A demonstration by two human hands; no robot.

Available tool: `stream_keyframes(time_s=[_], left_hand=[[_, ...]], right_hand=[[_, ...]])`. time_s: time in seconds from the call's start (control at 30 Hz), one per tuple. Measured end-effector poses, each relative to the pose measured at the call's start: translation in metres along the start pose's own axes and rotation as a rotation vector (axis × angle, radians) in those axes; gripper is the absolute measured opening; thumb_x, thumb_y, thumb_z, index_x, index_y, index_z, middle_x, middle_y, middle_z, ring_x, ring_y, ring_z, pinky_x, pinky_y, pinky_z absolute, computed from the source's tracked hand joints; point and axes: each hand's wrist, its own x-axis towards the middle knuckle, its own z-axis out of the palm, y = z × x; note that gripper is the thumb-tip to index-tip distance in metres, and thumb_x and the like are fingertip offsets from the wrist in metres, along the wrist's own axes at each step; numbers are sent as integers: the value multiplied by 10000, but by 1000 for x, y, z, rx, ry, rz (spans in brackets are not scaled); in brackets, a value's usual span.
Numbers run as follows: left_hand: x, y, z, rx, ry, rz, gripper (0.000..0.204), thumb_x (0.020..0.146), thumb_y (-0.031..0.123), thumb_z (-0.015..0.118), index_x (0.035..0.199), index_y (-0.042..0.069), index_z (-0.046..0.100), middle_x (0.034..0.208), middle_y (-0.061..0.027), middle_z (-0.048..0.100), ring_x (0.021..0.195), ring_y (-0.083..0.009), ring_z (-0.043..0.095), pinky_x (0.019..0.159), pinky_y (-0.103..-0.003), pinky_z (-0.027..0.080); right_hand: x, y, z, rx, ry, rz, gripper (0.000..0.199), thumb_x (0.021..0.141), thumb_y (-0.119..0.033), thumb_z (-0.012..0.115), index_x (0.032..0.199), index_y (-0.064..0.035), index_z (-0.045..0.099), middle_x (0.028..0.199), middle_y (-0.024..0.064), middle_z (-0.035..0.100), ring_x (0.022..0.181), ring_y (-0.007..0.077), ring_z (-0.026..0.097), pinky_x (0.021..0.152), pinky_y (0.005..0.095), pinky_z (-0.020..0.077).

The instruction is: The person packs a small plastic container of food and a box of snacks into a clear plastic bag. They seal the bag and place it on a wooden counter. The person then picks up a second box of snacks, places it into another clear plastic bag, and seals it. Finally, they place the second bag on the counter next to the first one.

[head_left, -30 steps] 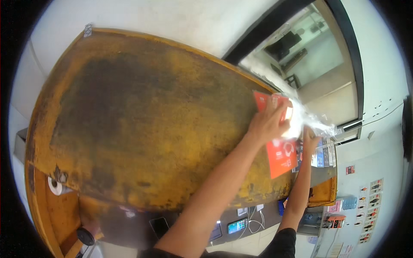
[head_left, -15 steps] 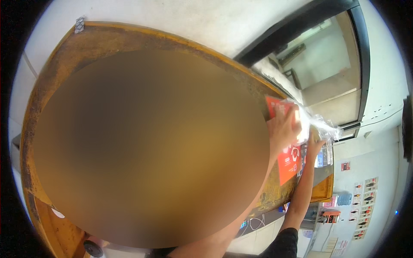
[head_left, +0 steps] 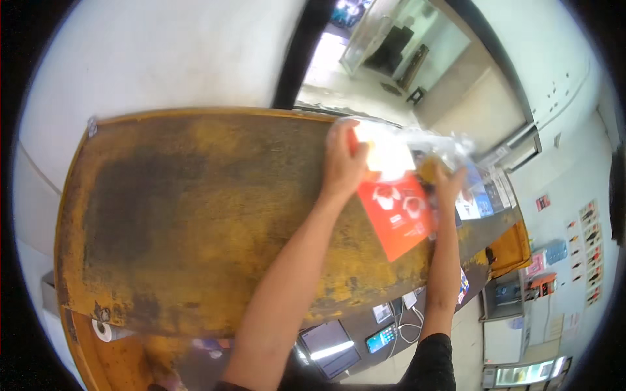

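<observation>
Left hand (head_left: 345, 163) outstretched, clasping white packet (head_left: 390, 156); right hand (head_left: 448, 186) upright at clear plastic (head_left: 450, 144), grip unclear.

No lettering can be read on the red card (head_left: 396, 226) or wall posters (head_left: 593, 251).

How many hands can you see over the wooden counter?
2: the left hand holds the upper left edge of the red printed sheet; the right hand is at the crumpled clear plastic, its grip blurred. No other hand shows.

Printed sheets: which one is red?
The red sheet left of the right hand, partly under white packaging; the blue and white sheets lie right of that hand.
</observation>
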Motion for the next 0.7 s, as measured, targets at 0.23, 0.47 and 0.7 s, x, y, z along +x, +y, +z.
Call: stream_keyframes(time_s=[0.23,0.47,0.7], left_hand=[[8,6,-18,-210,-54,-116,376,866,108,557,1234,107,482,936,-98,559,703,-159,546,622,-319,463],[6,23,-24,87,-173,-84,685,890,318,666,1391,45,289,1336,-202,434,1246,-272,428,1045,-367,353],[-3,29,-33,-74,-205,-269,764,869,143,648,1426,51,133,1390,-149,349,1277,-272,403,1055,-362,363]], right_hand=[[-2,-28,22,361,-12,59,753,707,-323,820,1214,60,415,1084,258,606,1003,327,617,882,403,476],[-2,-47,8,404,-33,180,689,673,-303,833,1151,51,485,1055,260,619,990,379,621,856,418,484],[-4,-30,29,339,131,-37,701,643,-317,828,1159,39,513,1041,236,615,977,386,610,849,427,490]])
